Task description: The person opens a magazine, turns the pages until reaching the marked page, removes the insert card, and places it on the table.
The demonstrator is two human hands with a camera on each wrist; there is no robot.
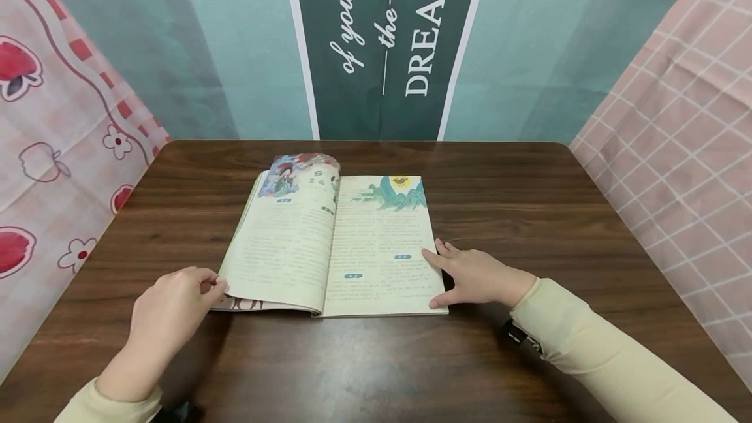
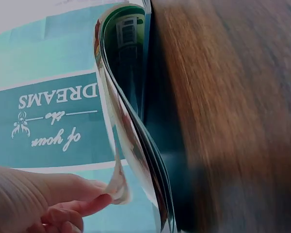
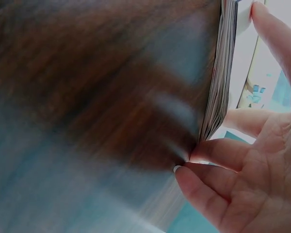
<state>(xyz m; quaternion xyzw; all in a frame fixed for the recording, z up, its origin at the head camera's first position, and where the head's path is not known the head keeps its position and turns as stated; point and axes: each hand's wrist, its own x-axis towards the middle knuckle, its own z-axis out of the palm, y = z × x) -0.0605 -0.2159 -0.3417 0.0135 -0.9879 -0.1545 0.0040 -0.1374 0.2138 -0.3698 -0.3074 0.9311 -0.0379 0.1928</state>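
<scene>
An open magazine (image 1: 382, 240) lies on the brown table, with printed text and coloured pictures on both facing pages. My left hand (image 1: 173, 312) is at the lower outer corner of the left side. Its thumb and finger pinch a page (image 2: 118, 180), which bends away from the pages beneath it in the left wrist view. On the other side, my right hand (image 1: 478, 276) rests at the right edge with its fingers spread. The right wrist view shows the thumb on the top page and other fingers beside the stacked page edges (image 3: 218, 80).
The wooden table (image 1: 529, 214) surrounds the magazine. Behind it hangs a teal cloth (image 1: 252, 51) with a dark lettered band. A fruit-patterned cloth (image 1: 64, 168) hangs at the left, a pink checked cloth (image 1: 693, 103) at the right. A dark strap (image 1: 519, 335) shows at the right wrist.
</scene>
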